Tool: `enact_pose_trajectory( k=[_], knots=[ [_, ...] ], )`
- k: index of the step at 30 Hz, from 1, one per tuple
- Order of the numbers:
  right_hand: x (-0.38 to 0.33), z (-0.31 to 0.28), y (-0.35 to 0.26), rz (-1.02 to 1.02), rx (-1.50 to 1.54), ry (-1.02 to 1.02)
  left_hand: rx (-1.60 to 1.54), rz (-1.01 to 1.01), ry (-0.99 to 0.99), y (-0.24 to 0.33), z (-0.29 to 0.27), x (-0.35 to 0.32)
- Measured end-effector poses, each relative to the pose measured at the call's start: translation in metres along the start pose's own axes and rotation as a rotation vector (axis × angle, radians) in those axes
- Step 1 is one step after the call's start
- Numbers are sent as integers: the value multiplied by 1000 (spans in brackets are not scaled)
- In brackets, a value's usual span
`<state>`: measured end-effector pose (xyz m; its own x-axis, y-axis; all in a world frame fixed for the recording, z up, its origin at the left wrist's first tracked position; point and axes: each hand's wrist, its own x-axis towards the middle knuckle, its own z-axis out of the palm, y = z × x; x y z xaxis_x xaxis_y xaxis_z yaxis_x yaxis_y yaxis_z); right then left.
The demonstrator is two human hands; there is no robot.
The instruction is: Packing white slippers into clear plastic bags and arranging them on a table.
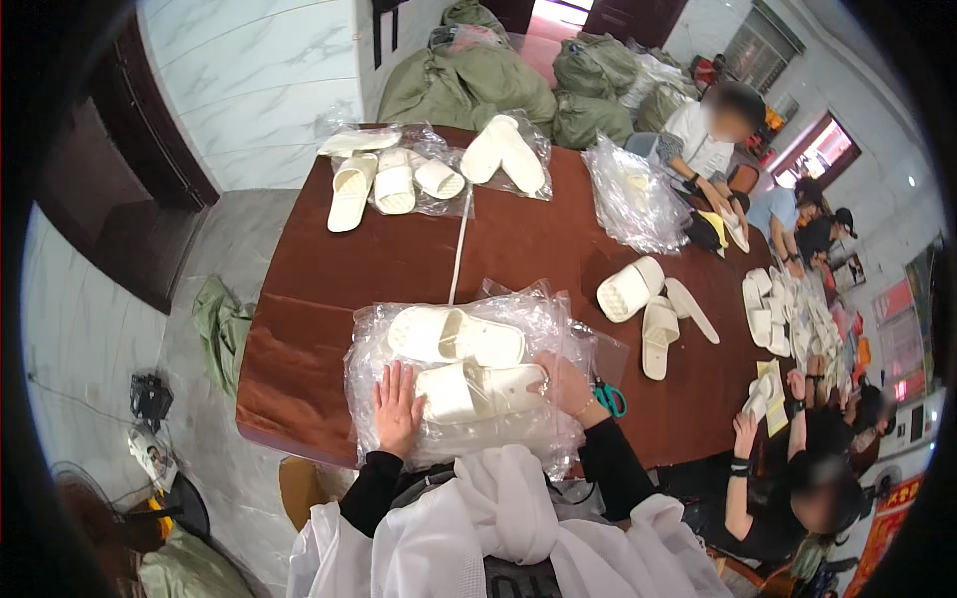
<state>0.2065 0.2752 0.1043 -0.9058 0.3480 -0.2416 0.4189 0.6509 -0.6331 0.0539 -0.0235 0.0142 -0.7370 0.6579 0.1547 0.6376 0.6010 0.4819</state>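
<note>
In front of me, two cream slippers lie side by side on a pile of clear plastic bags point(364, 344). My left hand point(397, 407) rests flat on the bags with its fingers stretched out, their tips beside the strap end of the near slipper point(508, 389). At that slipper's other end is my right hand point(564, 383), its fingers closed around the edge; clear film partly blurs them. The far slipper point(493, 341) lies just beyond both hands, touched by neither. Whether the slippers are inside a bag or on top of it, I cannot tell.
Teal-handled scissors point(610, 399) lie right of my right hand on the brown tabletop point(528, 234). Loose slippers point(660, 324) are farther right. Bagged slippers point(394, 179) and a heap of clear bags point(638, 199) sit across the table. Co-workers handle slippers along the right side.
</note>
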Motion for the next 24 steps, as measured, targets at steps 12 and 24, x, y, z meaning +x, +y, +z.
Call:
enact_pose_trajectory(
  k=[12,24],
  knots=[
    [38,46,14,225,414,317,-5,0,20,4,-5,3],
    [34,40,-12,129,1001,33,-9,40,-1,5,-17,-4]
  ],
)
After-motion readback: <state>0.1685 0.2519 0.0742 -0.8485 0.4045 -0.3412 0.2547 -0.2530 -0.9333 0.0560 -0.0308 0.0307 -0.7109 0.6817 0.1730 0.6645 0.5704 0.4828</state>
